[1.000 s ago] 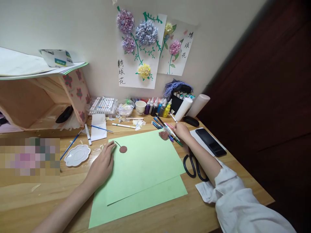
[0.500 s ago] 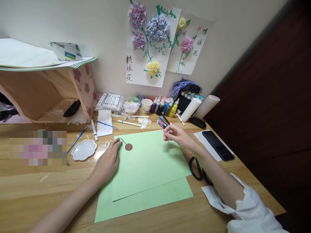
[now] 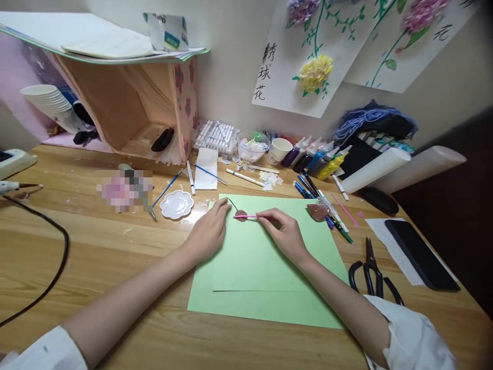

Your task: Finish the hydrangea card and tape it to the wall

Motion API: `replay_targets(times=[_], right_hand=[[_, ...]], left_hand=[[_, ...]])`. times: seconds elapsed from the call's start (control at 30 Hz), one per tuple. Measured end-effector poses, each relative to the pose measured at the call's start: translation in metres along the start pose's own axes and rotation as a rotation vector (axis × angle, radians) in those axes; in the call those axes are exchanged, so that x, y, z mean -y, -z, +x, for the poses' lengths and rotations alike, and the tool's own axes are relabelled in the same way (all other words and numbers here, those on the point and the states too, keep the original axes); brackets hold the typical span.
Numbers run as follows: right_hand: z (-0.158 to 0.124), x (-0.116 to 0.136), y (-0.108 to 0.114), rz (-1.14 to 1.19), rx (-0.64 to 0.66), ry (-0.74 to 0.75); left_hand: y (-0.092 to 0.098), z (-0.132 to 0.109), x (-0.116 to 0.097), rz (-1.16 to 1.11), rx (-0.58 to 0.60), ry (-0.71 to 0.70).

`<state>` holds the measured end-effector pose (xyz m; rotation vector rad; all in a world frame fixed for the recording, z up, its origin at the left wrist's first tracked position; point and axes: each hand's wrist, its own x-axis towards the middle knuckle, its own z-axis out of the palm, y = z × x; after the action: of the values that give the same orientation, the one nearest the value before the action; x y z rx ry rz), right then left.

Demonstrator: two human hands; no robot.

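Two overlapping light green sheets [image 3: 269, 262] lie on the wooden table. A small brown disc [image 3: 240, 219] with a thin dark stem rests near the upper left of the top sheet. My left hand [image 3: 210, 228] lies at the sheet's left edge, fingers close together, its fingertips at the end of the stem; they seem to press it down. In my right hand [image 3: 283, 231], thumb and fingers pinch a thin pink stick [image 3: 248, 217], whose left end lies over the disc.
Black-handled scissors [image 3: 370, 272] and a phone [image 3: 419, 254] lie to the right. Pens [image 3: 304, 185] and a brown wrapped lump [image 3: 318, 211] are at the sheet's upper right. A white palette [image 3: 176, 204] sits left. Paint bottles [image 3: 314, 156] stand at the back.
My right hand has moved left from the pens and brought the pink stick over the brown disc. The view has shifted, and my left hand stays by the stem.
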<state>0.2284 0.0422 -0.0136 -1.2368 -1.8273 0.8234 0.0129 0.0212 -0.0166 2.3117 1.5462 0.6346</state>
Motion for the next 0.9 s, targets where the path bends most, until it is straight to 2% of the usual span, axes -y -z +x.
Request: replay_targets(times=[0.5, 0.77, 0.9], right_hand=[[0.003, -0.004, 0.007, -0.071, 0.037, 0.071], [0.006, -0.014, 0.008, 0.149, -0.048, -0.094], [0.008, -0.016, 0.008, 0.201, -0.1, -0.13]], left_hand=[[-0.001, 0.002, 0.001, 0.047, 0.018, -0.073], [0.001, 0.0, -0.001, 0.061, 0.025, -0.06], [0.001, 0.001, -0.001, 0.071, 0.024, -0.064]])
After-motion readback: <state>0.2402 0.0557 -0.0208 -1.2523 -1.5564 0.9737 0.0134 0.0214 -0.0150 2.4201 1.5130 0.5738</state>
